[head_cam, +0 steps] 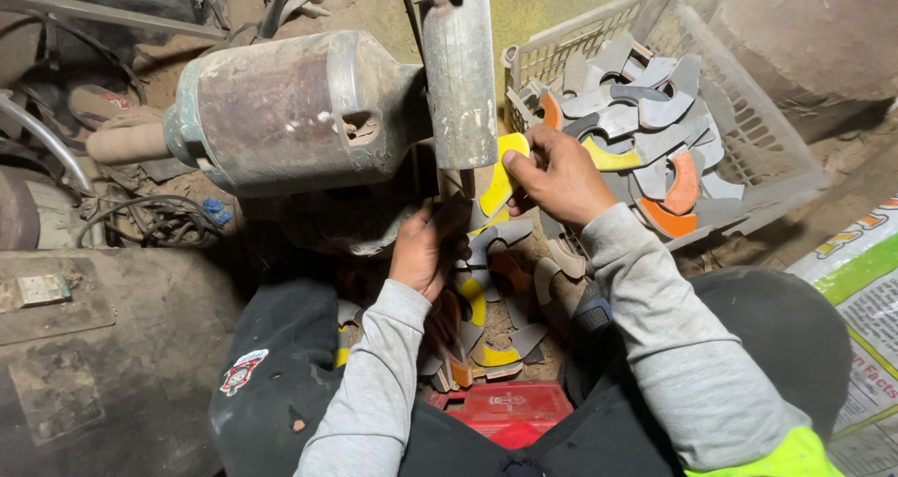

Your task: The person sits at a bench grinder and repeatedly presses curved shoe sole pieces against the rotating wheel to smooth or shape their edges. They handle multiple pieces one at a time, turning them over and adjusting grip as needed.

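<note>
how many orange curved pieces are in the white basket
3 show in the basket: one at the left, one mid-right, one at the front. More may be buried under the grey pieces.

R hand [554, 173] w/ yellow curved piece [499, 180] by grinder [299, 112], L hand [426, 248] below

Grimy workshop: rusty motor-driven machine [299, 112], loose cables [150, 220] on dirt floor [533, 9], plastic basket [748, 131] full of cut curved parts [645, 112].
</note>
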